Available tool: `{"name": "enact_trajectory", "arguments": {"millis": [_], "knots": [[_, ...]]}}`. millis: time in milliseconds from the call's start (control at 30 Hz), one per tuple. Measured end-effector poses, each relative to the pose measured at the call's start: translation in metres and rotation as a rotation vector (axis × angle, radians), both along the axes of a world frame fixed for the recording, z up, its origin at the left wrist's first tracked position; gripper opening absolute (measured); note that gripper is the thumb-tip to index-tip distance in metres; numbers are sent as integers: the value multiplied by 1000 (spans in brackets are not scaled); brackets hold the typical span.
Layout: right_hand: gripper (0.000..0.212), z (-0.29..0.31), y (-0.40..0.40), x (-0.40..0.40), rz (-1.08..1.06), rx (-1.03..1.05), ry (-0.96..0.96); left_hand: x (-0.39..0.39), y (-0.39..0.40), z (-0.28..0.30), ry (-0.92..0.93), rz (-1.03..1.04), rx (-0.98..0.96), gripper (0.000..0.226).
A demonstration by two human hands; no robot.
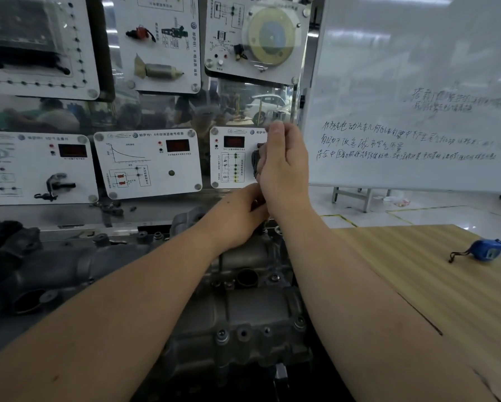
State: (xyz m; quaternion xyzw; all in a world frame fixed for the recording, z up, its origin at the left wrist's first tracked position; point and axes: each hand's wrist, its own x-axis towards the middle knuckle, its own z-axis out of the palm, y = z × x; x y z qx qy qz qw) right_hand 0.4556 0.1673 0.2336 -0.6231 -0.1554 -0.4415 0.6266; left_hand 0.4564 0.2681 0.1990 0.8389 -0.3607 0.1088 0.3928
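Gripping a dark-handled tool (256,163) upright in the right hand (284,166), fingers curled round it. Reaching in just below with the left hand (237,216), fingertips hidden behind the right wrist, hold impossible to tell. Working over a grey engine casting (243,314) directly beneath the grip, with a pale wooden tabletop (417,285) to its right carrying a blue tape measure (488,250). Facing white training panels (147,163) behind the grip, bearing Volkswagen roundels and red displays. Further right, a whiteboard (417,68) showing handwritten Chinese, too faint to read.

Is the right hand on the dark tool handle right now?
Touching. The head view shows the right hand curled round the dark tool handle, its fingers wrapping it with no gap.
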Motion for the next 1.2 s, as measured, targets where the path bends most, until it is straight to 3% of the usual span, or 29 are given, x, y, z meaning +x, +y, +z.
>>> {"name": "enact_trajectory", "arguments": {"millis": [300,533,733,1200], "knots": [[15,-1,-5,3,-31,-15,-23,-6,5,-3,21,-9,9,21],[25,0,-2,0,43,-11,12,-4,0,1,20,35,22,20],[9,-1,-4,-1,-14,10,-17,-2,-1,-1,4,40,10,17],[15,1,-1,-6,20,17,6,-1,3,-2,21,34,-29,14]]}}
